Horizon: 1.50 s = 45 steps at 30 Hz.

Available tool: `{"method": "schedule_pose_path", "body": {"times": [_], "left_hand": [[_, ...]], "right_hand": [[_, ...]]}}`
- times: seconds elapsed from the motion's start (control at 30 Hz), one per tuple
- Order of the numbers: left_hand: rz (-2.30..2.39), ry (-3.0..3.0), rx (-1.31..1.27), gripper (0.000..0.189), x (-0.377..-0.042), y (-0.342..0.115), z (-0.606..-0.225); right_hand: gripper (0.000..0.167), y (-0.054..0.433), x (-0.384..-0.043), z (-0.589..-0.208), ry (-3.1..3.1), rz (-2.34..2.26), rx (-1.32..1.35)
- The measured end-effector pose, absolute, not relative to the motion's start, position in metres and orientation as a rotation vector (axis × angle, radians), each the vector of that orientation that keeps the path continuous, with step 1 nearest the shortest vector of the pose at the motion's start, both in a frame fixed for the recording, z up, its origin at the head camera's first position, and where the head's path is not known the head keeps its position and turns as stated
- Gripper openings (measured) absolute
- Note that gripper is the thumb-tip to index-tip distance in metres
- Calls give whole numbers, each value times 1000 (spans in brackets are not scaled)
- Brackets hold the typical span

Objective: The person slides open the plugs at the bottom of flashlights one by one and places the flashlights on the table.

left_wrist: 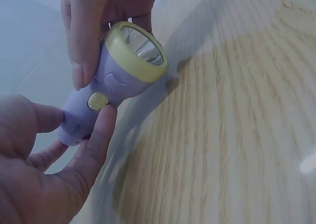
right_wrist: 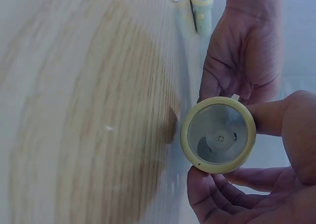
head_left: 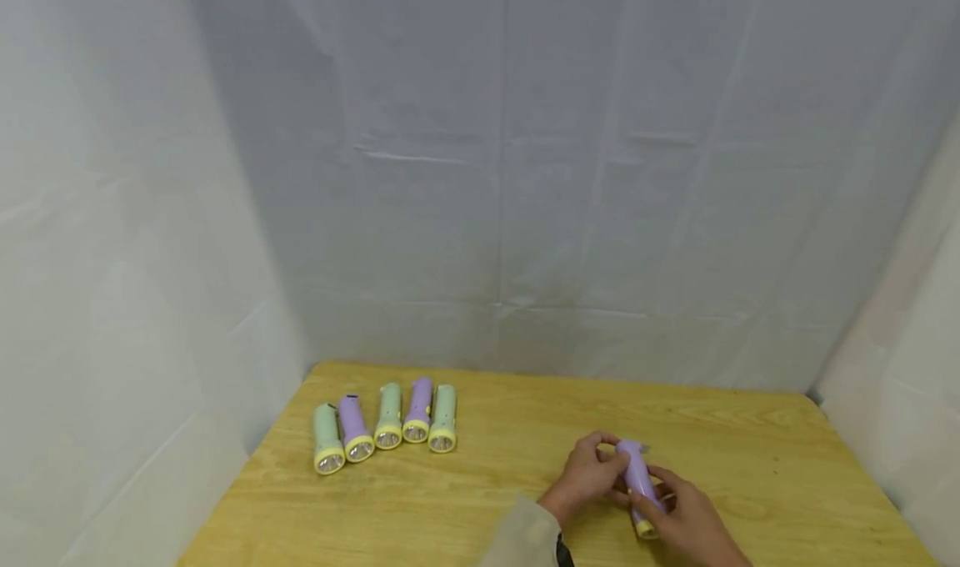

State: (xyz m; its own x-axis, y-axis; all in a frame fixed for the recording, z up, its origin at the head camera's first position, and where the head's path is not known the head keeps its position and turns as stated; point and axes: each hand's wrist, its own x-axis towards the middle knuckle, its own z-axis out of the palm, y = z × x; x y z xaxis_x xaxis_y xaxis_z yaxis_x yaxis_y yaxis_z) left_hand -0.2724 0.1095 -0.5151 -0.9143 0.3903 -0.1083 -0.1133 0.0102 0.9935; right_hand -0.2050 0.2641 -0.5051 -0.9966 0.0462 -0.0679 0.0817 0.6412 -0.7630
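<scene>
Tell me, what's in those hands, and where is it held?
A purple flashlight, by its body: the left hand pinches it toward the tail end, the right hand holds it nearer the yellow head.

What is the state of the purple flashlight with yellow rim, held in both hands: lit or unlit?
Unlit: the purple, yellow-rimmed flashlight shows no glow through its round, clear lens in either wrist view.

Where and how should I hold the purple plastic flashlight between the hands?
Best likely around the slim cylindrical purple barrel, from left and right: it's narrower than the flared yellow head, which should limit slipping, and side contact should spare the ribbed yellow button.
</scene>
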Motion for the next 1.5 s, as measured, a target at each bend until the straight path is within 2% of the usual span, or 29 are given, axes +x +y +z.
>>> {"method": "schedule_pose_path", "body": {"times": [0.4,0.83,1.17,1.5], "left_hand": [[1972,1960,222,12,-267,128,-516],[2042,1719,328,42,-262,137,-527],[1951,1613,298,52,-259,140,-525],[1921,1611,328,54,-258,143,-524]], "right_hand": [[63,279,-204,-504,2824,-1242,203],[66,298,-204,-509,2862,-1192,210],[68,306,-202,-508,2787,-1206,234],[68,312,-203,-507,2754,-1210,246]]}}
